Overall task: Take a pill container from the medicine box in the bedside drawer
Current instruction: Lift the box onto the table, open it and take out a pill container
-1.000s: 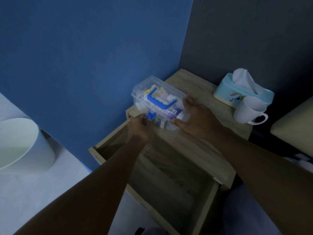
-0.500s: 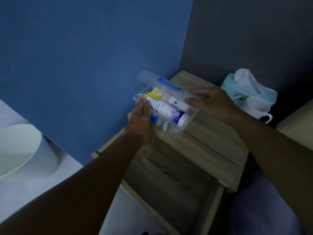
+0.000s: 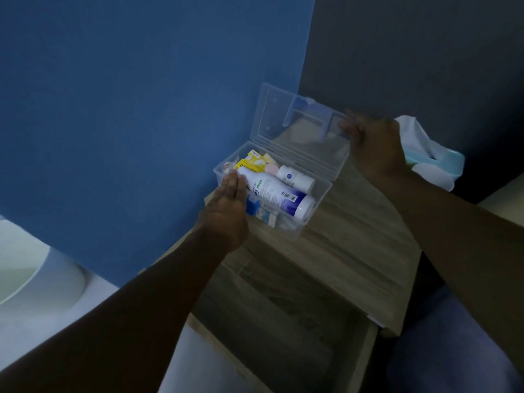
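On wooden nightstand [image 3: 354,251] by blue wall [image 3: 141,95], fingers [image 3: 350,129] pinching lid [image 3: 286,123].

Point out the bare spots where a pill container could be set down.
Bare nightstand top between the medicine box and the open drawer; the drawer's floor also looks bare. Crowded: inside the box, and beside the tissue box.

I see the clear plastic medicine box [image 3: 295,222] open from above: its clear hinged lid [image 3: 286,123] is tilted back, edge pinched by the right hand [image 3: 374,146]. The left hand [image 3: 226,211] blocks the box's left side. The big white-and-purple bottle [image 3: 280,195] lies across the front; the small white pill container [image 3: 295,177] behind it is uncovered. The wooden drawer [image 3: 283,321] below is open.
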Tool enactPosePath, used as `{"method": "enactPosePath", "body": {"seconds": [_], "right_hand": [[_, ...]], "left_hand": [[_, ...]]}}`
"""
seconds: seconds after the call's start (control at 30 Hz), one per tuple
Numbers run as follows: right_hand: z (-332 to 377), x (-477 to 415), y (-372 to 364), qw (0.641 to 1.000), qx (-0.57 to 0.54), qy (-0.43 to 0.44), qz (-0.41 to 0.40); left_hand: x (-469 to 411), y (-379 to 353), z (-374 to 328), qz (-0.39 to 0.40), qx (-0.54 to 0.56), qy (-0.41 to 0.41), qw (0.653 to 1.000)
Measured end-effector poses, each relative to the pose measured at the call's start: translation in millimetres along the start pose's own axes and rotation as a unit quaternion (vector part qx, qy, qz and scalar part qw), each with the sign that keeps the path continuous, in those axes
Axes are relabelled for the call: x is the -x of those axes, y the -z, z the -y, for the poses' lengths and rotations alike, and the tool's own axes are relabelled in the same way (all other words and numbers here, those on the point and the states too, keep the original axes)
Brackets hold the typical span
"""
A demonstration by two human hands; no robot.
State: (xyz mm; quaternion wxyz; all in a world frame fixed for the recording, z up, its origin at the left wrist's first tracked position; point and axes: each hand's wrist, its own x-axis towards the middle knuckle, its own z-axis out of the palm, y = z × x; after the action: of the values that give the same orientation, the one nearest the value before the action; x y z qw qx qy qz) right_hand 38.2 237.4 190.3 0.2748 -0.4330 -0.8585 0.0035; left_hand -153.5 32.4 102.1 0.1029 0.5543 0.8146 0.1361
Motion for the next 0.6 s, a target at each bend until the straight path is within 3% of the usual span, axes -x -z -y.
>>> {"method": "enactPosePath", "body": {"seconds": [0.07, 0.33, 0.47, 0.6], "right_hand": [[-4.3, -2.6, -12.4, 0.998, 0.039, -0.043, 0.040], [-2.2, -12.8, -28.9, 0.989, -0.036, -0.120, 0.081], [21.2, -3.1, -32.8, 0.999, -0.041, 0.016, -0.018], [52.3, -5.1, -42.4, 0.968, -0.065, 0.203, 0.132]], "left_hand": [[-0.3, 0.8, 1.0, 0.004, -0.006, -0.005, 1.000], [-3.2, -0.6, 4.2, 0.000, -0.027, -0.010, 1.000], [-3.8, -1.4, 4.8, 0.002, -0.030, -0.010, 0.999], [-4.8, -2.9, 8.1, -0.001, -0.036, -0.013, 0.999]]}}
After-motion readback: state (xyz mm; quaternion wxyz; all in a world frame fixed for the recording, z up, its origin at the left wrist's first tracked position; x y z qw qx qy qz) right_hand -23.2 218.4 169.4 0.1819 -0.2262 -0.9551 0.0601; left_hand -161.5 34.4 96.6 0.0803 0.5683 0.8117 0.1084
